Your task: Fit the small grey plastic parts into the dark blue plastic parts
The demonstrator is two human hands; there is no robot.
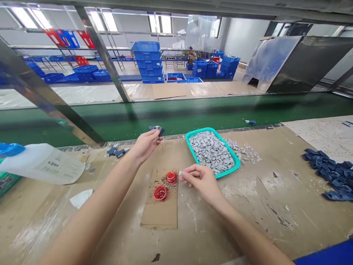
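My left hand (147, 146) is closed on a few small dark blue plastic pieces (160, 130) with pale parts on them, held up near the edge of the green belt. Between the thumb and finger of my right hand (200, 179) is a small light grey piece (180, 173), just right of a red cap (171, 177) filled with red liquid. A second red cup (160, 193) of liquid stands in front of it. Both rest on a cardboard strip (160, 216) with brown spots spilled around them. Behind my right hand, a turquoise tray (237, 164) is heaped with small grey pieces (211, 152).
Loose grey pieces (249, 154) lie right of the tray. Dark blue pieces (331, 171) are piled at far right, with several more (117, 151) at left. A white plastic jug (52, 163) lies at left by a crumpled white scrap (81, 198). Beyond runs a green belt (176, 114).
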